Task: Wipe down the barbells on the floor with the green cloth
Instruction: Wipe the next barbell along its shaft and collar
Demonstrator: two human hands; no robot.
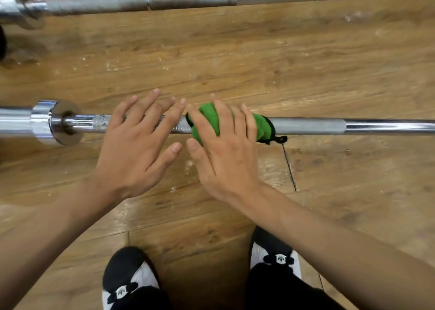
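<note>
A chrome barbell (306,126) lies across the wooden floor in front of me, its collar and sleeve at the left. A green cloth (207,123) with a black edge and loop is wrapped over its knurled shaft. My right hand (226,149) lies on top of the cloth with straight, spread fingers, pressing it onto the bar. My left hand (138,142) hovers just left of it over the shaft, fingers straight and spread; whether it touches the bar I cannot tell. A second barbell (188,0) with a dull grey grip lies farther away at the top.
My two black-and-white shoes (127,279) stand at the bottom, close to the near bar. The far bar's collar and sleeve (16,6) sit at the top left. A dark round object (2,43) shows at the left edge. Scuffed wooden floor lies between the bars.
</note>
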